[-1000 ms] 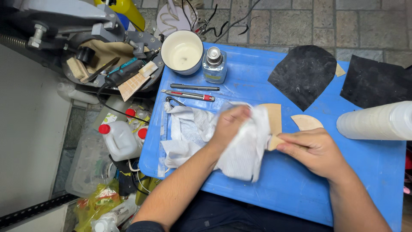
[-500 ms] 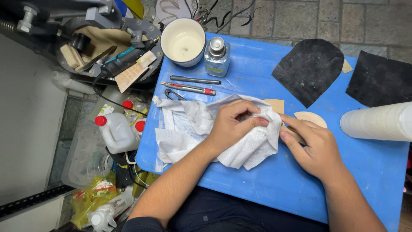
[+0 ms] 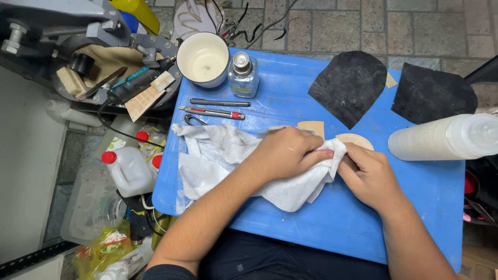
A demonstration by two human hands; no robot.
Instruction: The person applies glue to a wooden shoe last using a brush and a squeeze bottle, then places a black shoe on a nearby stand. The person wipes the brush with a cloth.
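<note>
Two hands: left hand (image 3: 284, 155) presses cloth (image 3: 228, 161) | right hand (image 3: 368, 173) pinches tan piece (image 3: 355, 140) (one) | two black cutouts (image 3: 348, 85)

A blue work board (image 3: 415, 207) serves as the table, set over a floor of grey-brown paving bricks (image 3: 373, 26) with dark joints. To the left stands a grey metal machine (image 3: 57, 21) above a pale wall or panel (image 3: 21, 171), hard to tell which. Below it lie white plastic jugs with red caps (image 3: 127, 168). The light is even and soft.
</note>
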